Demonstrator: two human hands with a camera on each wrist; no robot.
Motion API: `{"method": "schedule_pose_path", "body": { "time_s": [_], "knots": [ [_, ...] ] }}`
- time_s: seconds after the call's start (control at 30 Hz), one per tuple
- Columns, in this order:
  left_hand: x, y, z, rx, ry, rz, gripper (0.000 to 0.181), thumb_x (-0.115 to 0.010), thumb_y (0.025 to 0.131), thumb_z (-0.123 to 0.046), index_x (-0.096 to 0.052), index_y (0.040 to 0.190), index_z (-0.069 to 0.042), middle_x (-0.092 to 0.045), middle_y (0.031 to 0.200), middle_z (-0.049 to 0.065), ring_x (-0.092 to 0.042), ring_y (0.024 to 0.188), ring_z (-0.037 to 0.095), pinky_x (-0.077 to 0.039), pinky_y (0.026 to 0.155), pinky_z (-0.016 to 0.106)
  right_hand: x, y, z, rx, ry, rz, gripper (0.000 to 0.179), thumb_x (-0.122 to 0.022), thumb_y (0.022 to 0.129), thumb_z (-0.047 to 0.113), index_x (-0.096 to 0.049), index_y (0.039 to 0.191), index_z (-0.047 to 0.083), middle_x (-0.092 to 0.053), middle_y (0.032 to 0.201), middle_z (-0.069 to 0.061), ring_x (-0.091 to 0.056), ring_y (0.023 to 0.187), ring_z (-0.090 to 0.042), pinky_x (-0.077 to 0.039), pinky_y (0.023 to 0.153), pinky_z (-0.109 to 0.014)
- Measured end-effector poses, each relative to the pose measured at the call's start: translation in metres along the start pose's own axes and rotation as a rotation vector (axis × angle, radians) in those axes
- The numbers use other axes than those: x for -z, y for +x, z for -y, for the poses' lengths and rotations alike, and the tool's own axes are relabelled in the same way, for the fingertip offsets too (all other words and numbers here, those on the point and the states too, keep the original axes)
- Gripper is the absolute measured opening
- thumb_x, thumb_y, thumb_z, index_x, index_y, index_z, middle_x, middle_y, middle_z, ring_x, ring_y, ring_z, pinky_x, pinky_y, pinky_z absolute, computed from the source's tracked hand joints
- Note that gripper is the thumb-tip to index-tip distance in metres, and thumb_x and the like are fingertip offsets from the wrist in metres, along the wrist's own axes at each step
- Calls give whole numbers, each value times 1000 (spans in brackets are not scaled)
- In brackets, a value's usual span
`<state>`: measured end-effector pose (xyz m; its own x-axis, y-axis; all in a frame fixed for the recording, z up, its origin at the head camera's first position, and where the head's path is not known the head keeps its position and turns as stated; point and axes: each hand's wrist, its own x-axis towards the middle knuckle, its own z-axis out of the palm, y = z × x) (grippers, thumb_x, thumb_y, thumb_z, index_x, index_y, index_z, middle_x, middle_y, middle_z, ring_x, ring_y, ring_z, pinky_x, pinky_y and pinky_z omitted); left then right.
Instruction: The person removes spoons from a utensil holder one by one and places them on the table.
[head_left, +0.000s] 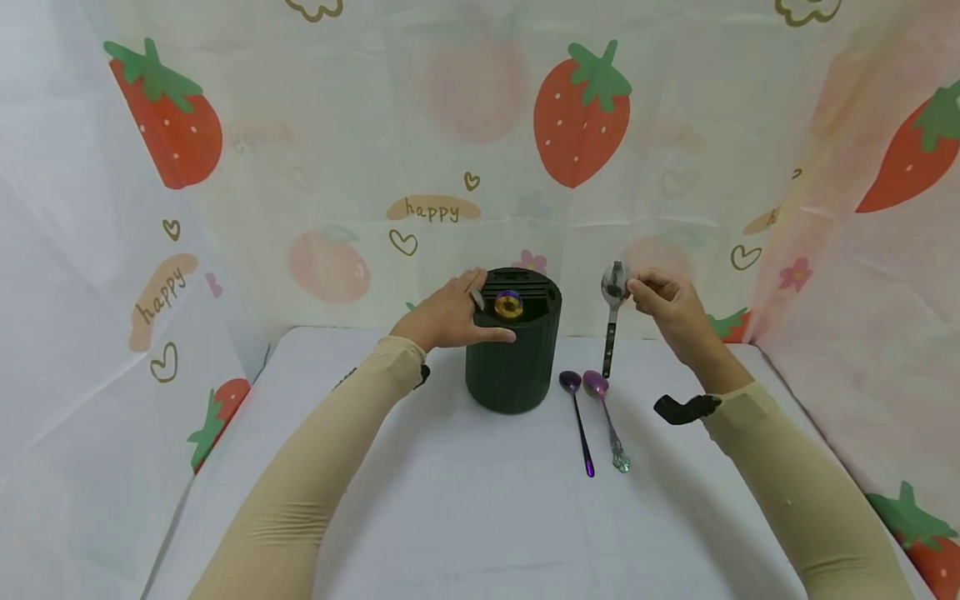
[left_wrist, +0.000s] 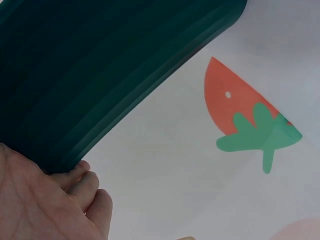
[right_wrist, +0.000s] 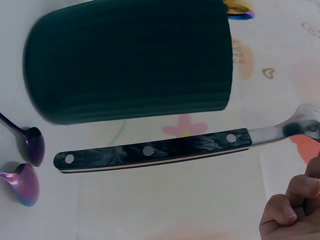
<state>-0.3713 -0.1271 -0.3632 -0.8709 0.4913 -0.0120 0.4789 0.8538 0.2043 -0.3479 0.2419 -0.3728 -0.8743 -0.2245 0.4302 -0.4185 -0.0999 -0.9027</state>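
Observation:
A dark green utensil holder (head_left: 512,375) stands upright on the table. My left hand (head_left: 450,312) grips its rim from the left, thumb along the front and fingers over the far side. Inside the holder a gold and purple spoon (head_left: 509,305) shows at the top opening. My right hand (head_left: 671,312) pinches a silver spoon (head_left: 610,342) by its bowl, right of the holder. The spoon's dark riveted handle (right_wrist: 150,152) hangs downward. Below it on the table lie a dark purple spoon (head_left: 570,381) and a pink-purple spoon (head_left: 596,383) with a greenish ornate handle.
A white cloth covers the table (head_left: 450,517). A pale curtain (head_left: 337,150) printed with strawberries and hearts hangs behind and along both sides. At the holder's rim, beside my left fingers, a small silver piece (head_left: 477,297) sticks up.

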Motion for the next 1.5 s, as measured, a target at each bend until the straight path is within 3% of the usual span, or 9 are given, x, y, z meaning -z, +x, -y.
{"method": "schedule_pose_path", "body": {
  "time_s": [0.33, 0.73, 1.2, 1.5],
  "knots": [
    [1, -2, -2, -2, -5, -11, 125, -61, 93, -82, -7, 172, -1, -9, 180, 16, -8, 167, 29, -6, 137, 40, 10, -9, -7, -170, -41, 13, 18, -60, 111, 8, -72, 99, 5, -57, 83, 4, -42, 75, -14, -37, 65, -24],
    [4, -2, -3, -6, -10, -12, 125, -61, 93, -82, -8, 172, -1, -9, 180, 16, -8, 167, 29, -7, 137, 40, 20, -17, -15, -373, -179, -2, 19, -63, 111, 18, -69, 101, 4, -50, 79, 4, -42, 73, -11, -37, 69, -27],
    [2, -3, -4, -12, -16, -18, 126, -62, 92, -82, -10, 171, 0, -10, 180, 16, -9, 167, 29, -6, 137, 40, 30, -27, -36, -580, -166, -81, 28, -63, 109, 20, -67, 81, 16, -43, 73, 4, -36, 66, -9, -35, 62, -23],
    [2, -3, -3, -6, -14, -24, 126, -61, 91, -83, -10, 172, -1, -11, 180, 15, -10, 167, 29, -7, 137, 40, 32, -29, -46, -655, -147, -126, 31, -65, 108, 17, -65, 77, 15, -47, 73, 4, -41, 66, -9, -33, 60, -24]
  ]
}}
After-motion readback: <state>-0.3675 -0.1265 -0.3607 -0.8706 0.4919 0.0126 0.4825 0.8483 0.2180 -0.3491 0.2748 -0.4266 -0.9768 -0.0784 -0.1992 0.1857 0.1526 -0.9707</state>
